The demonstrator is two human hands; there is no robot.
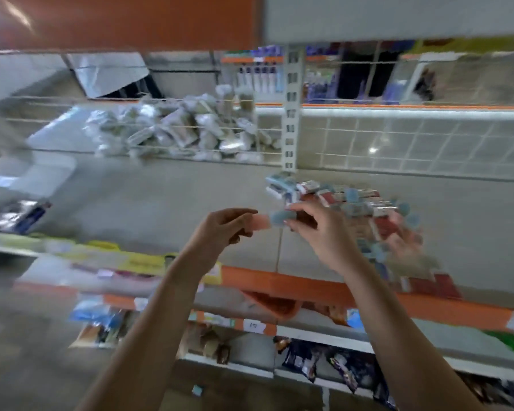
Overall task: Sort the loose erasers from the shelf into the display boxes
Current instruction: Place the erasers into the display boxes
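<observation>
- A pink eraser sits at the centre of the frame, pinched by the fingertips of the left hand, with its free end pointing right.
- A blue eraser is end to end with it and seems to touch it, pinched between thumb and fingers of the right hand. Held side by side like this, the two are probably being compared or split by colour before each goes to its box; that is a judgement, as the picture is motion-blurred.
- Both hands are curled onto their erasers, neither spread flat, and both are raised clear of the shelf, likely so the pieces can be read in the open.
- Just right of the hands, from centre to the right of the frame, lies the heap of loose erasers, blue, pink and red pieces mixed. At its lower right edge are red display boxes, too blurred to tell how full they are. Working next to the heap keeps each reach short.
- Much of the heap is unsorted, so the task looks far from done.
- At the upper middle of the frame a wire basket holds pale wrapped packets.
- Along the lower part runs the shelf's orange front edge with price labels, and below it lower shelves of bagged goods.
</observation>
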